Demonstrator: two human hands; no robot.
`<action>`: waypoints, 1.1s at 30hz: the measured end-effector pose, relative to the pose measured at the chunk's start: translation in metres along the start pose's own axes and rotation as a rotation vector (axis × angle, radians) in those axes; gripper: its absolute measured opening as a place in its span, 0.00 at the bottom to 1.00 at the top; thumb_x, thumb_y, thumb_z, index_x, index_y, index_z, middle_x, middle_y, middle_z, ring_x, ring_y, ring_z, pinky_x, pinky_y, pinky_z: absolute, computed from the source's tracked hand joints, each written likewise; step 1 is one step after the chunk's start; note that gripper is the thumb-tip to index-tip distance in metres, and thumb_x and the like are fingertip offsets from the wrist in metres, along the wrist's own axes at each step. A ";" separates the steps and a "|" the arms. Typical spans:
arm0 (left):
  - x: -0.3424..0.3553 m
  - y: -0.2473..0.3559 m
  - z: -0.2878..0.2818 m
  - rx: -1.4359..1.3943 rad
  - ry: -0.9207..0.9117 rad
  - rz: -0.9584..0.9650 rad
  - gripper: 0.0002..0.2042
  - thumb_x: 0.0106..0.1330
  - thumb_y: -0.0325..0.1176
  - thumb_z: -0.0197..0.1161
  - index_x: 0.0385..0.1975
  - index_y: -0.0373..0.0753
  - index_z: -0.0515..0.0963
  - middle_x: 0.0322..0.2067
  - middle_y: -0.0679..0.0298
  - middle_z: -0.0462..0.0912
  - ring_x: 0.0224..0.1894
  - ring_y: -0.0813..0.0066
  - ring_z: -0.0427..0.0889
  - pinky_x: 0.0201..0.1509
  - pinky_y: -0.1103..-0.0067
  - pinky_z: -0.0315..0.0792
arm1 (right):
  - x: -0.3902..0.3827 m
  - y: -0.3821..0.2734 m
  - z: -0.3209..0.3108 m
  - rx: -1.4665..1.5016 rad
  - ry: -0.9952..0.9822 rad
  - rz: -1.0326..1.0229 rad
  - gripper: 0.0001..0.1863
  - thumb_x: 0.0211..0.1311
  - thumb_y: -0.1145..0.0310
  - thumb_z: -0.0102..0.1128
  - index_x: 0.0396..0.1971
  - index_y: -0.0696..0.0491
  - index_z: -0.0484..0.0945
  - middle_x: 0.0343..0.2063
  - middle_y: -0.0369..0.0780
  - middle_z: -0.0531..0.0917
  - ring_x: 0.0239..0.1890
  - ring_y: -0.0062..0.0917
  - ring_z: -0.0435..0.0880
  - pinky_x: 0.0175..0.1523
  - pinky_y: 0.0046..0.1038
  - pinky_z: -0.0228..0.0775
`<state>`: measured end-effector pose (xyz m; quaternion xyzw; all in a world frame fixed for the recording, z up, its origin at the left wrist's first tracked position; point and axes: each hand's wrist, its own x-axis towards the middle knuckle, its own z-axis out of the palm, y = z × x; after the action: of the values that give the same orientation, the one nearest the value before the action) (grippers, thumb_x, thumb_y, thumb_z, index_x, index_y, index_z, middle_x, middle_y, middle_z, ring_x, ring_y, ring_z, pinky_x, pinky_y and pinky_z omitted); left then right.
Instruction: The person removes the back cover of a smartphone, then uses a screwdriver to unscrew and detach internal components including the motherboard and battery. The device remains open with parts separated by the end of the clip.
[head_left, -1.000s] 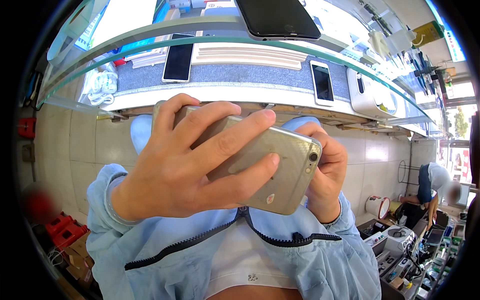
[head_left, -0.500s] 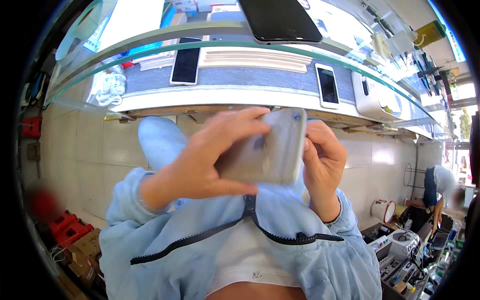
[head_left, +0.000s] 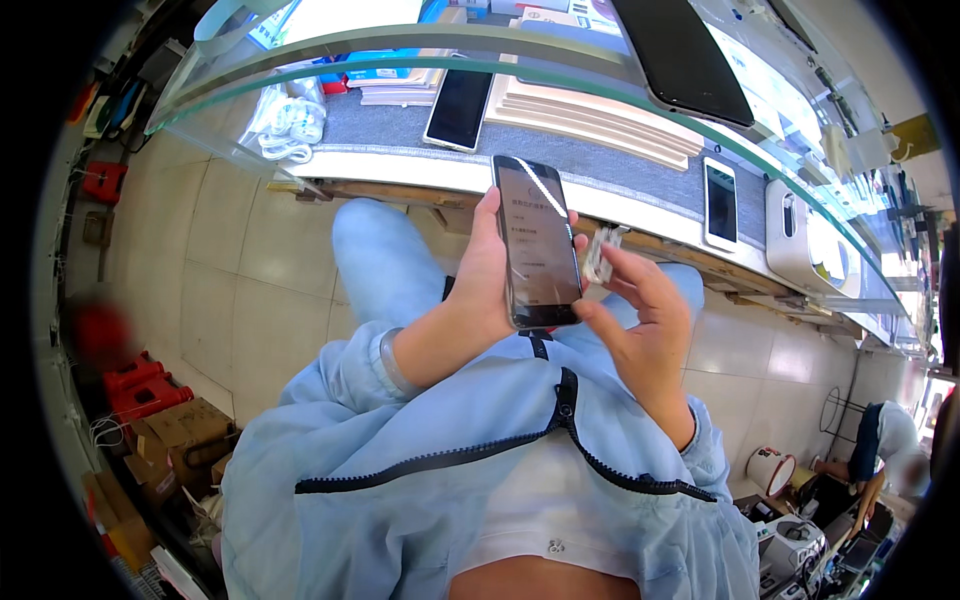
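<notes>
Phone (head_left: pixel 538 245) now screen-up in left hand (head_left: pixel 482 280), previously back-up

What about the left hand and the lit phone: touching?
Touching: in the head view, the left hand grips the lit phone, thumb along one edge and fingertips showing past the other.

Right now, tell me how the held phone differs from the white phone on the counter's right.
The held phone has a black border; the white phone has a white one. The held phone displays text; the white phone looks blank. The left hand grips the held phone; the white phone lies on the counter. Both are oblong, fronts toward the camera.
</notes>
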<state>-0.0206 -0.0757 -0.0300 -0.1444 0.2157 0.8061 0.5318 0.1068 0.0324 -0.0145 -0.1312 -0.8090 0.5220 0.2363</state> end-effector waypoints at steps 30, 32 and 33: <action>-0.006 -0.009 -0.003 0.349 -0.249 0.243 0.30 0.66 0.42 0.59 0.60 0.44 0.48 0.45 0.67 0.68 0.41 0.76 0.74 0.38 0.69 0.78 | 0.021 -0.015 0.008 0.024 -0.370 0.158 0.52 0.31 0.72 0.63 0.64 0.62 0.49 0.59 0.50 0.61 0.57 0.42 0.67 0.55 0.32 0.67; -0.006 -0.009 -0.002 0.333 -0.253 0.230 0.30 0.66 0.42 0.59 0.59 0.43 0.48 0.45 0.66 0.68 0.41 0.75 0.75 0.37 0.69 0.78 | 0.021 -0.014 0.007 0.033 -0.376 0.153 0.52 0.31 0.71 0.63 0.64 0.62 0.50 0.59 0.50 0.61 0.57 0.42 0.67 0.55 0.32 0.67; -0.005 -0.010 -0.005 0.330 -0.244 0.224 0.30 0.66 0.42 0.59 0.59 0.43 0.48 0.45 0.66 0.69 0.41 0.74 0.75 0.38 0.69 0.78 | 0.022 -0.013 0.006 0.032 -0.380 0.154 0.52 0.31 0.72 0.63 0.64 0.62 0.50 0.59 0.50 0.61 0.56 0.42 0.68 0.55 0.32 0.67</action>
<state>-0.0098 -0.0785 -0.0336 0.0676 0.2934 0.8254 0.4775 0.0859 0.0321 0.0010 -0.0879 -0.8182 0.5668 0.0407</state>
